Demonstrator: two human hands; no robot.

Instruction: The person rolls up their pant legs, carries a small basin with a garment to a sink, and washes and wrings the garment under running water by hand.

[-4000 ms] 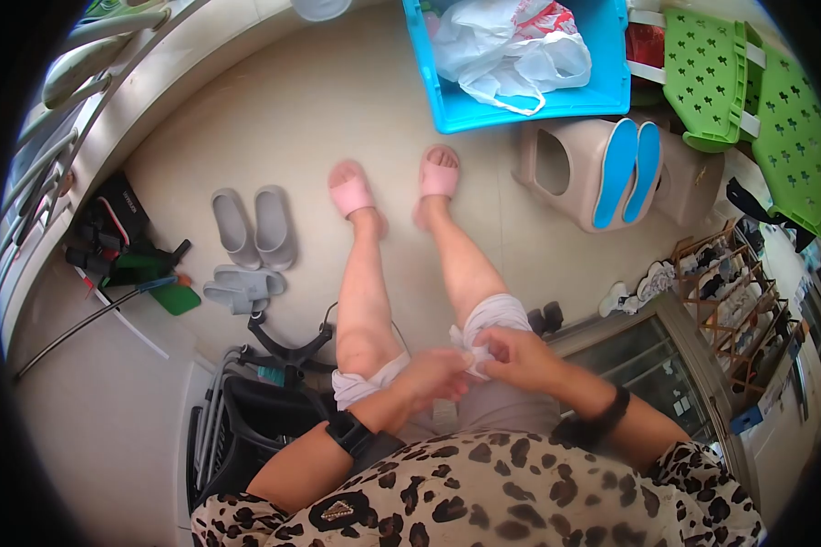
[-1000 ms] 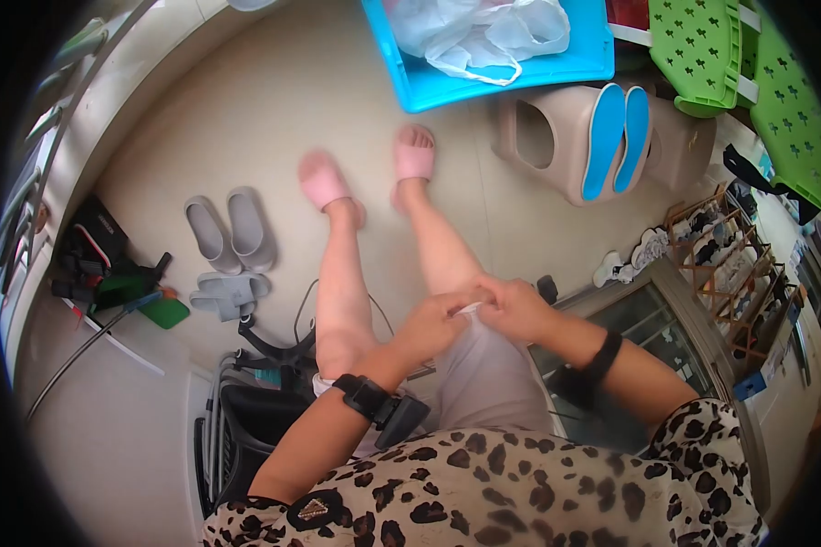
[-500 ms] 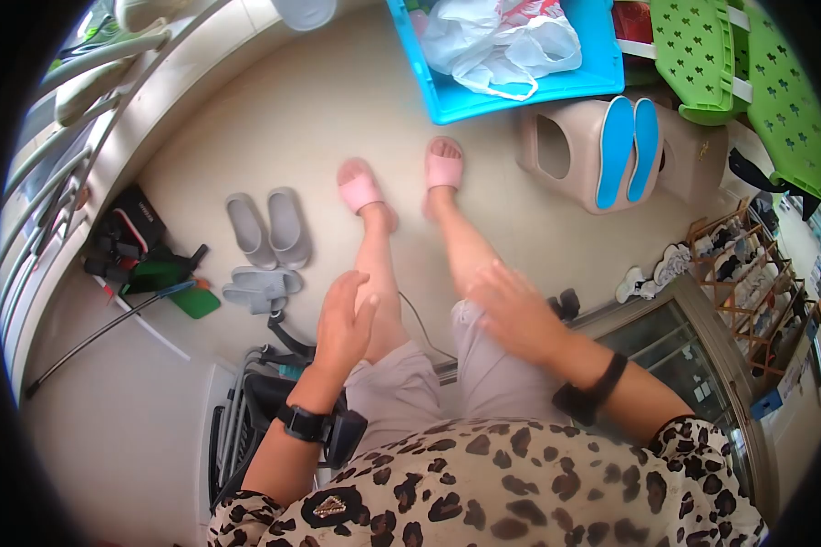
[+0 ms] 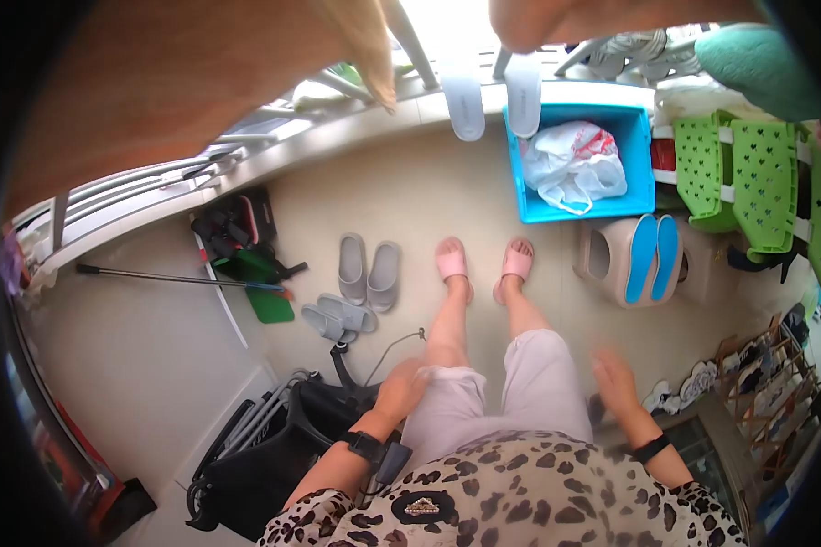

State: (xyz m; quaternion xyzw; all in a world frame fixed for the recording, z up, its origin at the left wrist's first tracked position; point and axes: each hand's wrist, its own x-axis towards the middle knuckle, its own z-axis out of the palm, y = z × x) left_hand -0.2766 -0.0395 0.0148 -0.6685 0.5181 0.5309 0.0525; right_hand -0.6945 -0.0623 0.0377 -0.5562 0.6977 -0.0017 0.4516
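My left hand (image 4: 400, 390) hangs beside my left thigh, near the black folded frame (image 4: 283, 447) on the floor. Its fingers are loosely stretched and nothing shows in it. To the other side, my right hand (image 4: 617, 378) is held out past my right thigh, fingers extended, slightly blurred and bare of any object. Black bands circle both wrists. My feet wear pink slippers (image 4: 452, 260). Very close to the lens, another person's blurred hand (image 4: 201, 82) covers the upper left, and more blurred fingers (image 4: 602, 20) cross the top right.
Ahead are a blue crate (image 4: 570, 216) with plastic bags, a beige stool (image 4: 602, 264) bearing blue insoles (image 4: 643, 269), and green plastic racks (image 4: 762, 182). Grey slippers (image 4: 383, 276) and a green dustpan (image 4: 269, 305) lie left. A shoe rack (image 4: 766, 392) stands right; white soles (image 4: 463, 100) lean by the railing.
My hands have moved from in front of my knees down and apart to my sides. The view has tilted up, and another person's hands now show near the lens.
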